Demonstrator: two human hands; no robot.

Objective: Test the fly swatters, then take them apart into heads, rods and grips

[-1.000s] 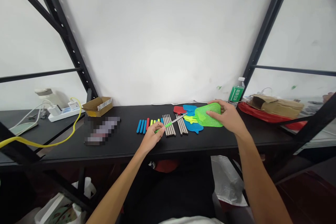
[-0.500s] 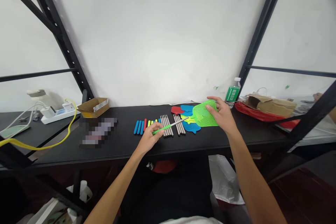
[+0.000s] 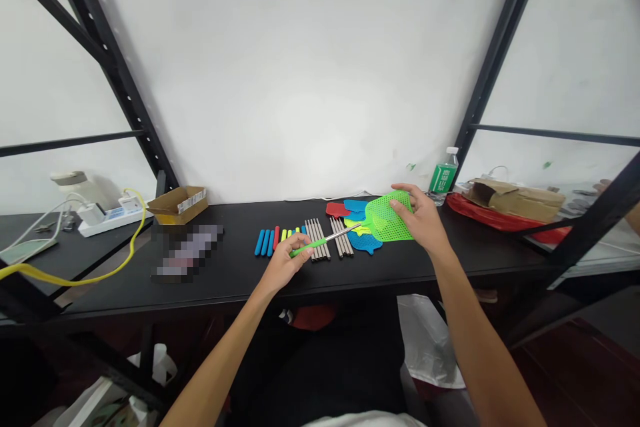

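Note:
My left hand (image 3: pixel 286 261) is closed round a green handle (image 3: pixel 309 247) with a metal rod (image 3: pixel 344 231) sticking out of it to the right. In my right hand (image 3: pixel 419 215), a green perforated fly swatter head (image 3: pixel 389 219) is pinched between thumb and fingers. The rod's tip meets the neck of that head; how far it is seated I cannot tell. Below lie blue (image 3: pixel 366 243), yellow and red (image 3: pixel 338 209) swatter heads, partly covered. Several grey rods (image 3: pixel 318 240) and a row of coloured handles (image 3: pixel 264 242) lie side by side near my left hand.
On the black table (image 3: pixel 230 283) stands an open cardboard box (image 3: pixel 179 205) at the left, beside a blurred-out object (image 3: pixel 189 252). A water bottle (image 3: pixel 444 177) stands back right. A power strip (image 3: pixel 107 219) and yellow cable (image 3: pixel 131 243) are far left. Black shelf posts flank both sides.
The green swatter head and my right hand have shifted very slightly left. My left hand stays in place with the handle and rod.

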